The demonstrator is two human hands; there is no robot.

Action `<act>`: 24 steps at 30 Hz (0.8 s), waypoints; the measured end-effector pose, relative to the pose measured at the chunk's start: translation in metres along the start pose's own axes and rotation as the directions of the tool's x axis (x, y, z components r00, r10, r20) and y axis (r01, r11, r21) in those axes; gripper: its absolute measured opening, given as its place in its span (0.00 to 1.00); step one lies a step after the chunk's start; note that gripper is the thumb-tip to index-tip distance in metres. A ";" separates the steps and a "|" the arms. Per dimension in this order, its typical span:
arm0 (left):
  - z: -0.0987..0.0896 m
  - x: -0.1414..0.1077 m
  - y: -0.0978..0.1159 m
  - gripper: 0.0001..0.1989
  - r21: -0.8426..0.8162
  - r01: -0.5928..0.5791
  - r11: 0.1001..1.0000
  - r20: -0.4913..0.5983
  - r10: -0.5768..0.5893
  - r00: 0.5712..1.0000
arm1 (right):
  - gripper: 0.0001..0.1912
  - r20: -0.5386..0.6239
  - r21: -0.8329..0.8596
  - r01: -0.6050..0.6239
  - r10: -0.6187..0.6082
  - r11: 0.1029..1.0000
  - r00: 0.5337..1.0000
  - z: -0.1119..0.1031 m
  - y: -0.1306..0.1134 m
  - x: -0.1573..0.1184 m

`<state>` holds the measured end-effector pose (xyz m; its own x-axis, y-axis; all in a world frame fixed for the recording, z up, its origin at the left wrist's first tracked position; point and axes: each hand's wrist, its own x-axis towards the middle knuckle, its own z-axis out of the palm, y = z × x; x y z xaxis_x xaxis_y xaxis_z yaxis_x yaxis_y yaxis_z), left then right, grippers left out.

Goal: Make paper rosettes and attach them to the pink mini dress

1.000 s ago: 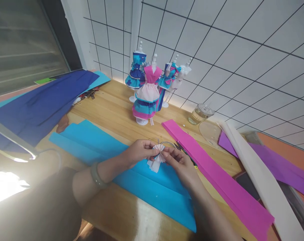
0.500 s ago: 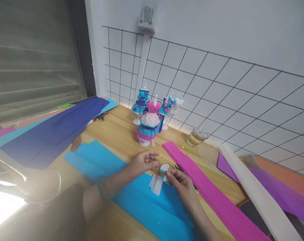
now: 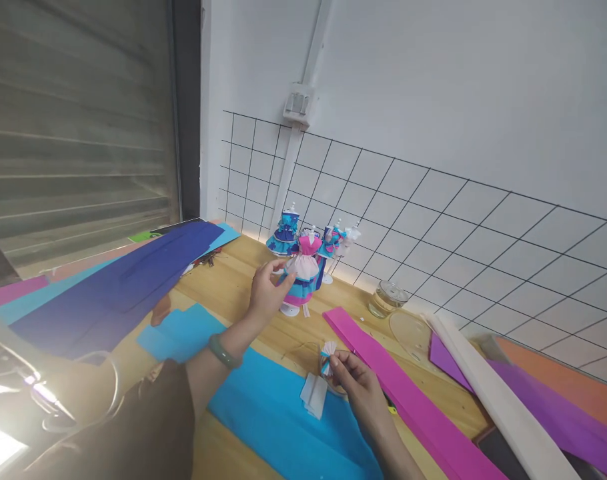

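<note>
Between the thumb and fingers of my right hand (image 3: pixel 361 387) is a small pleated paper bow (image 3: pixel 328 359), white with blue edging. My left hand (image 3: pixel 269 290) reaches to the left side of a miniature dress form in a pink, white and blue paper dress (image 3: pixel 303 267). Its thumb and fingers are apart at the skirt; whether they touch it I cannot tell. Below the bow, a folded white paper piece (image 3: pixel 314 395) lies on a wide blue paper sheet (image 3: pixel 283 407). Something dark and partly hidden lies behind my right hand.
More small dress forms (image 3: pixel 285 233) stand behind the pink one, near a black wire grid (image 3: pixel 408 233). A glass of liquid (image 3: pixel 387 298) stands by the wall. Pink paper (image 3: pixel 408 393) and a pale strip (image 3: pixel 503 393) lie right; dark blue paper (image 3: pixel 128 287) lies left. A bright lamp glares lower left.
My left hand has moved up and away from the bow, over to the pink dress form. My right hand still holds the bow. The view has tilted upward.
</note>
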<state>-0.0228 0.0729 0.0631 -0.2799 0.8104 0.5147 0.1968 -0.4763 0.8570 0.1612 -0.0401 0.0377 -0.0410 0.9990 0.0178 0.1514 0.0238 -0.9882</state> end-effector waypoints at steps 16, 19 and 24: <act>0.033 0.046 -0.020 0.46 -0.305 0.194 0.932 0.114 -0.167 0.979 | 0.11 -0.027 -0.020 0.246 -0.247 0.969 0.969 0.020 -0.052 0.044; 0.033 0.049 -0.024 0.49 -0.335 0.216 0.917 0.177 -0.164 0.970 | 0.11 -0.021 -0.016 0.247 -0.248 0.969 0.969 0.018 -0.054 0.047; 0.035 0.054 -0.031 0.50 -0.391 0.251 0.885 0.235 -0.168 0.957 | 0.12 -0.014 -0.073 0.236 -0.238 0.969 0.971 0.005 -0.052 0.045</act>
<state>-0.0107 0.1431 0.0633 -0.0803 0.9359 0.3430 -0.2638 -0.3518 0.8981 0.1466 0.0032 0.0886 -0.0624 0.9651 0.2542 0.2090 0.2617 -0.9423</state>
